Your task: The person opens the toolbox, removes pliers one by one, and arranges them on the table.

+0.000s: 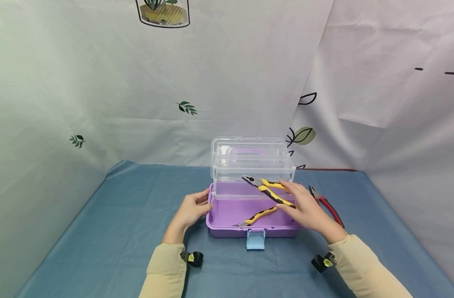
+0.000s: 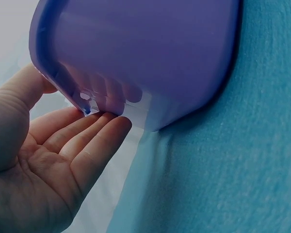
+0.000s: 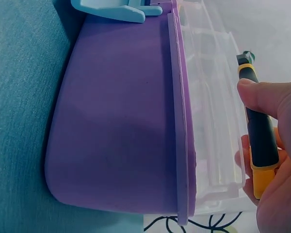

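Above the purple toolbox, my right hand grips yellow-and-black combination pliers by the handles, their grey jaws pointing left. In the right wrist view the thumb lies along one pliers handle. My left hand holds the left side of the box, thumb at the rim and fingertips against the outer wall, as the left wrist view shows with the box wall. Inside lies a second yellow-and-black pair of pliers, partly hidden by the right hand.
The clear lid stands raised at the back of the box. A light blue latch hangs open at its front. Red-handled pliers lie on the blue cloth to the right, partly behind the right hand. A printed curtain rises behind.
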`<act>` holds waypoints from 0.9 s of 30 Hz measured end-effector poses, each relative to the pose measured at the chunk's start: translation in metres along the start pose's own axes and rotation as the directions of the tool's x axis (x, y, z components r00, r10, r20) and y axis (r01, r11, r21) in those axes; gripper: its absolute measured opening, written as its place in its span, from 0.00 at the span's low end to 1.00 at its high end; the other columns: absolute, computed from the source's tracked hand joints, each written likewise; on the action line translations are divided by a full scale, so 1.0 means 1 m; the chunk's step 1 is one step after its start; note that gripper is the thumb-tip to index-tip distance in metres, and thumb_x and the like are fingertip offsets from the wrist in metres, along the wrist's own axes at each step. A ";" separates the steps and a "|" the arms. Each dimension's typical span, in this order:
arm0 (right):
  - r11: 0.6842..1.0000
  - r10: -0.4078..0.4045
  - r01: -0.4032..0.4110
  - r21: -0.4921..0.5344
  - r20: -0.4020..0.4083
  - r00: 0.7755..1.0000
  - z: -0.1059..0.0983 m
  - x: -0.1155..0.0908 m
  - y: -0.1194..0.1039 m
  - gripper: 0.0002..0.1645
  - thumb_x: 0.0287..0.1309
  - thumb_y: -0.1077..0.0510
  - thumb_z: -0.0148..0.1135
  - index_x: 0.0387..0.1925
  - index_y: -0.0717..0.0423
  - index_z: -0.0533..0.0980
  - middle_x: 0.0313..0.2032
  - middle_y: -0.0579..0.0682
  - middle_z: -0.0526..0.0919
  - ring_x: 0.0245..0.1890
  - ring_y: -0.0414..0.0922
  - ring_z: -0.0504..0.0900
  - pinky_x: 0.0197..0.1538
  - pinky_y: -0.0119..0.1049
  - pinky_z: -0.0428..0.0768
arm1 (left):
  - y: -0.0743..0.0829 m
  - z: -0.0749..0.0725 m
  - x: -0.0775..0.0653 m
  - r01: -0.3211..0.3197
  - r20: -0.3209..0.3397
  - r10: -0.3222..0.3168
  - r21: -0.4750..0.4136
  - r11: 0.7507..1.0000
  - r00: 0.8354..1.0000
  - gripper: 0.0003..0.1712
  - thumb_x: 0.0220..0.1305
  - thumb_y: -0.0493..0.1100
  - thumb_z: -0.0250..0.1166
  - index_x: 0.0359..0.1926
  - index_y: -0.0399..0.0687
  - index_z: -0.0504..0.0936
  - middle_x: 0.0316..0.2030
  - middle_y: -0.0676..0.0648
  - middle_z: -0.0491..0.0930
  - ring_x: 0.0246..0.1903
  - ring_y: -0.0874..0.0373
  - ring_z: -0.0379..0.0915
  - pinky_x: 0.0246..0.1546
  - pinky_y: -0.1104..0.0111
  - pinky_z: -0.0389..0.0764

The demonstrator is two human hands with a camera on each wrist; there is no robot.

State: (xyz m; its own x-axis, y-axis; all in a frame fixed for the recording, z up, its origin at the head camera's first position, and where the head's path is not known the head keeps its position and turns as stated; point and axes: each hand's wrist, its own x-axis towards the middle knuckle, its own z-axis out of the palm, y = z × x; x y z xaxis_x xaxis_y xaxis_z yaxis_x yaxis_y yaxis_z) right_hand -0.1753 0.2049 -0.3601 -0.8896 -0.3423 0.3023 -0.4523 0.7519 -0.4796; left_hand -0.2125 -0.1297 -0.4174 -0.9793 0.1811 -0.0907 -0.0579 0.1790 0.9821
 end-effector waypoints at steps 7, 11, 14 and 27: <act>1.000 0.018 -0.018 -0.002 -0.011 1.000 -0.002 -0.004 0.002 0.42 0.54 0.53 0.68 0.68 0.58 0.61 0.62 0.60 0.70 0.58 0.55 0.70 0.52 0.55 0.76 | 0.000 0.000 -0.002 -0.002 0.001 0.002 -0.001 1.000 1.000 0.35 0.58 0.30 0.62 0.67 0.36 0.63 0.60 0.31 0.70 0.59 0.40 0.69 0.50 0.58 0.81; 1.000 0.020 -0.020 -0.014 -0.025 0.999 -0.004 -0.006 0.004 0.42 0.55 0.51 0.67 0.67 0.59 0.62 0.61 0.60 0.70 0.57 0.56 0.72 0.53 0.59 0.75 | 0.000 -0.001 -0.001 -0.006 0.007 0.006 -0.002 1.000 1.000 0.35 0.58 0.30 0.62 0.67 0.36 0.63 0.60 0.31 0.70 0.59 0.40 0.69 0.49 0.58 0.81; 1.000 0.019 -0.020 -0.023 -0.039 0.999 -0.005 -0.008 0.005 0.41 0.54 0.52 0.67 0.67 0.59 0.62 0.61 0.60 0.71 0.55 0.56 0.74 0.53 0.59 0.75 | -0.001 -0.001 -0.001 -0.009 0.010 0.009 -0.005 1.000 1.000 0.35 0.58 0.30 0.61 0.67 0.35 0.63 0.60 0.31 0.70 0.60 0.40 0.69 0.50 0.58 0.81; 0.999 0.033 -0.035 -0.028 -0.071 0.997 -0.009 -0.016 0.008 0.41 0.54 0.54 0.67 0.67 0.60 0.63 0.61 0.60 0.71 0.55 0.56 0.73 0.52 0.58 0.73 | 0.001 -0.001 -0.002 -0.012 0.015 0.013 -0.019 1.000 1.000 0.35 0.58 0.31 0.62 0.67 0.35 0.63 0.61 0.31 0.69 0.60 0.40 0.68 0.51 0.58 0.80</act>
State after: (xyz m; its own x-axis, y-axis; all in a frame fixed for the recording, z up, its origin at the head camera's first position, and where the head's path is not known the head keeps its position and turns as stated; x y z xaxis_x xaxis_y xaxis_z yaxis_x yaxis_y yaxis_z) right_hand -0.1636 0.2216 -0.3609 -0.8971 -0.2767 0.3443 -0.4193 0.7787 -0.4667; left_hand -0.2106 -0.1304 -0.4163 -0.9768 0.1980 -0.0809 -0.0495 0.1588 0.9861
